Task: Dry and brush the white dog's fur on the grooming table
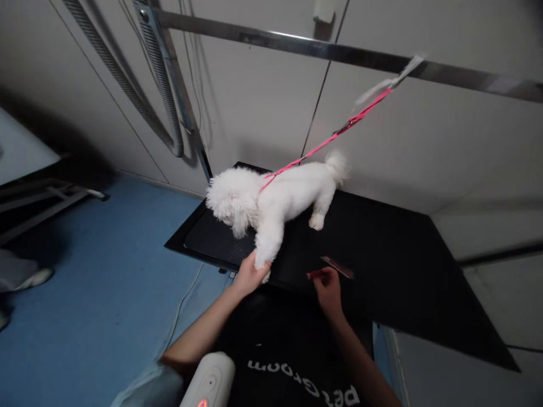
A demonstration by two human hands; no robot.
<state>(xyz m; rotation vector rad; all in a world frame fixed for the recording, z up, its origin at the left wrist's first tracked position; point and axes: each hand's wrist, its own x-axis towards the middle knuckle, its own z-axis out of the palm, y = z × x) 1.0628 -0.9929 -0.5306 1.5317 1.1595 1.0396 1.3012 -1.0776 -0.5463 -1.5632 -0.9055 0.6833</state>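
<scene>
A fluffy white dog (292, 192) stands on a black grooming table (407, 265), its head toward the left. My left hand (249, 276) is closed around the lower part of the dog's front leg (269, 240), by the table's near edge. To the right, my right hand (328, 289) grips a slim reddish tool (339, 267) just above the tabletop, apart from the dog. Blur hides the tool's exact kind. A pink lead (326, 139) runs from the dog's neck up to a metal bar (271, 39).
Ribbed grey hoses (165, 96) hang at the back left. A white rounded device (211, 379) sits low in front of me, over a black apron (288, 339). Another person's shoe (40, 277) shows on the blue floor (114, 271). A wall stands behind the table.
</scene>
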